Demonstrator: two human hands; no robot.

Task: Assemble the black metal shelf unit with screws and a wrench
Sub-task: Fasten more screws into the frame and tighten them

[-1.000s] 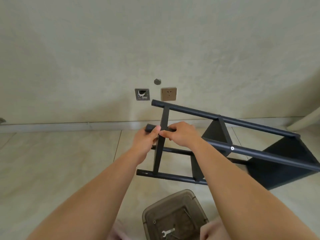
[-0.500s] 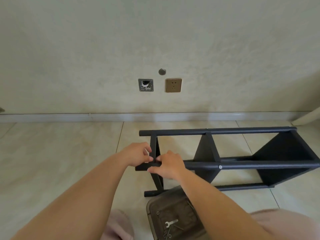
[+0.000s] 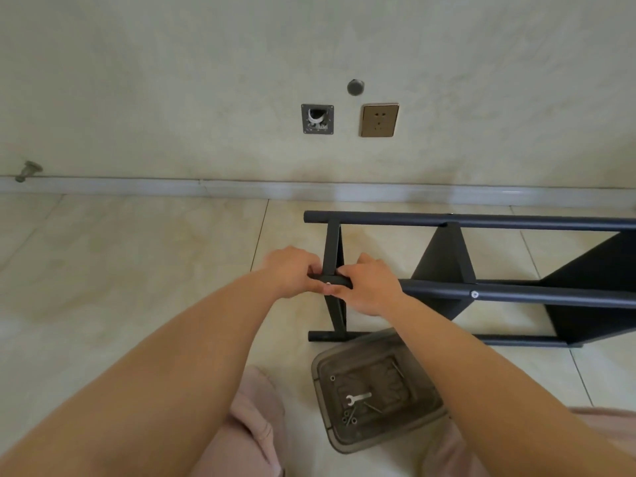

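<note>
Gripping shelf frame (image 3: 481, 291), hands (image 3: 330, 280) either side

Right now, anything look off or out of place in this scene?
One oddity: the wall box left of the socket has no cover, its inside exposed. The shelf unit lies on its side, as assembly needs. The wrench and screws sit in the tray.

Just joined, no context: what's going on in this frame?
A person is assembling a black shelf frame that lies on its side on the tiled floor. Both hands, left and right, grip the near tube's end at a screw. The wrench lies unused in a tray with loose screws.
</note>
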